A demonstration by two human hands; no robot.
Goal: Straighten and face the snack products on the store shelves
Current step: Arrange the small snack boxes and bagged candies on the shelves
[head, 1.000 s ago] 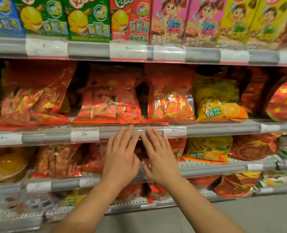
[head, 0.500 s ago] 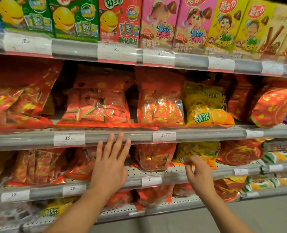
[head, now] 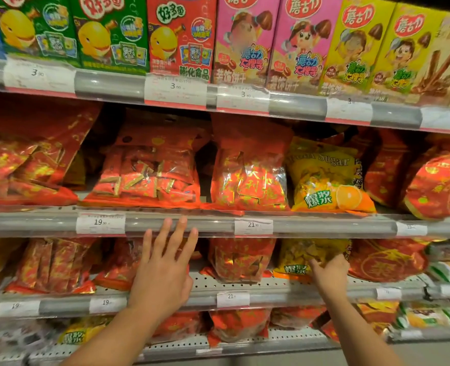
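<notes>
Left hand: my left hand (head: pixel 163 276) is hovering in front of the shelves with its fingers (head: pixel 177 235) straight and spread apart; the tips are reaching up over the grey shelf rail (head: pixel 205 225); it is holding nothing.
Right hand: my right hand (head: pixel 329 270) is reaching into the third shelf; its fingers are curling onto the lower edge of the yellow candy bag (head: pixel 305 256); they are pinching it.
Yellow candy bag: it is standing on the third shelf between a red candy bag (head: pixel 241 257) and a round red bag (head: pixel 387 258).
Upper yellow bag (head: pixel 326 178): it is sitting one shelf higher, directly above.
</notes>
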